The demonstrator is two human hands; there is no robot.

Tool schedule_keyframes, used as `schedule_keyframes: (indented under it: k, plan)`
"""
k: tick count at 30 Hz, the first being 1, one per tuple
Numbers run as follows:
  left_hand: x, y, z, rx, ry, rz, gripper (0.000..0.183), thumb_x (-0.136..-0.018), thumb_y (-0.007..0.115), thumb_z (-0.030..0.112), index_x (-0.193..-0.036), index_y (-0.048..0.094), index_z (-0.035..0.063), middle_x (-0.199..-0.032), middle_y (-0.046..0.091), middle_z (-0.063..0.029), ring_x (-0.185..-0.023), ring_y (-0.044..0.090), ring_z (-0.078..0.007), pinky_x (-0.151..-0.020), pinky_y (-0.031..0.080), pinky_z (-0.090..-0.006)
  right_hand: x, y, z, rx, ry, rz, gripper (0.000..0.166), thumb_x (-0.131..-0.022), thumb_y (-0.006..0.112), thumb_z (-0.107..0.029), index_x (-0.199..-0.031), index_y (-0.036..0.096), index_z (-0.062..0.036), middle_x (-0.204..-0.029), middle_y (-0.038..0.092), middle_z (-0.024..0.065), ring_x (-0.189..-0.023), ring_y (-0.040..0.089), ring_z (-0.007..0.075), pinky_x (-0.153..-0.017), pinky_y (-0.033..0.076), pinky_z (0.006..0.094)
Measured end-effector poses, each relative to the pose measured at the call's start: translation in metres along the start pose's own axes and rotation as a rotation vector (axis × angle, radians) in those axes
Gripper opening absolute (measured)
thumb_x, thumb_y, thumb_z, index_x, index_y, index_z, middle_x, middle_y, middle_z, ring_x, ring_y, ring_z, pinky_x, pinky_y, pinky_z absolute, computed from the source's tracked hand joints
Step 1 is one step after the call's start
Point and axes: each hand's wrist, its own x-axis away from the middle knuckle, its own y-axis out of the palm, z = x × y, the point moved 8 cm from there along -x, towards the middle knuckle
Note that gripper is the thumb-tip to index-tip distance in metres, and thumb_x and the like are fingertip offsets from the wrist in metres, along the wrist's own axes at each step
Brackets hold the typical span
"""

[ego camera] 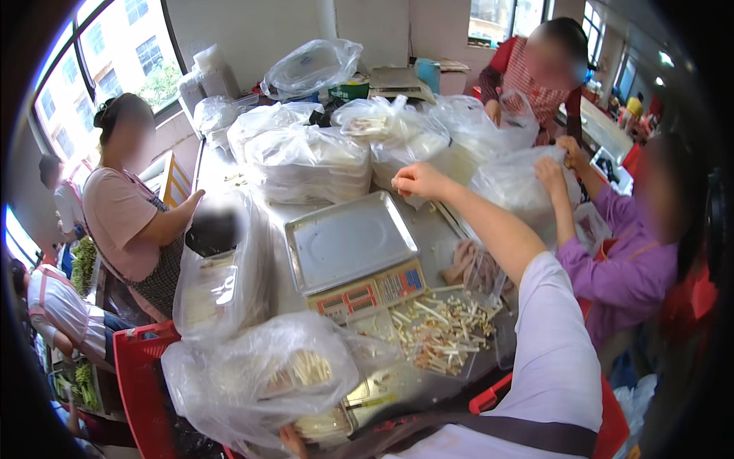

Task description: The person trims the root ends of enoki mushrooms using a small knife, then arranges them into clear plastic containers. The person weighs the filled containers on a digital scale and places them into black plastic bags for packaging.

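Observation:
My right hand [423, 180] hangs over the table beyond the scale, fingers curled together with no object visible in them. Below it, a digital weighing scale [352, 244] has a bare metal pan. At the bottom, part of my left hand [293, 440] shows beside a clear plastic bag [229, 381] of packed pale stalks; its grip is mostly hidden. A small tray of pale stalks [324, 423] lies against these fingers. Cut stalk pieces [447, 330] are heaped to the right of the scale's display, and a yellow-handled tool [373, 401] lies near the table's front edge.
Large filled plastic bags [309, 163] line the table's far side; another tall bag [221, 287] stands at left. A red crate [140, 384] is at lower left. Co-workers stand left, right and at the far right; one person's hands [551, 172] hold a bag. A crumpled cloth [467, 261] lies right.

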Motion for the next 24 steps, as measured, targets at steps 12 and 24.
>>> schedule_keyframes:
  k: [12, 24]
  plan:
    - [-0.072, 0.130, 0.131, -0.448, -0.137, -0.083, 0.034, -0.092, 0.050, 0.033, -0.107, 0.060, 0.0038, -0.092, 0.065, -0.0123, -0.080, 0.062, -0.0256, -0.071, 0.048, -0.0368, -0.294, 0.026, 0.053, 0.412, -0.078, 0.322, 0.036, -0.081, 0.061, -0.035, -0.107, 0.063, -0.0106, -0.104, 0.063, 0.0168, -0.096, 0.060, 0.0321, -0.083, 0.048, 0.0397]
    - [-0.123, 0.166, 0.120, -0.573, -0.225, -0.100, 0.034, -0.091, 0.050, 0.035, -0.107, 0.061, 0.0059, -0.088, 0.065, -0.0128, -0.078, 0.063, -0.0255, -0.069, 0.048, -0.0375, -0.441, 0.088, 0.133, 0.470, 0.416, 0.249, 0.054, -0.086, 0.044, -0.054, -0.137, 0.039, -0.0359, -0.131, 0.054, 0.0111, -0.124, 0.048, 0.0302, -0.100, 0.037, 0.0414]
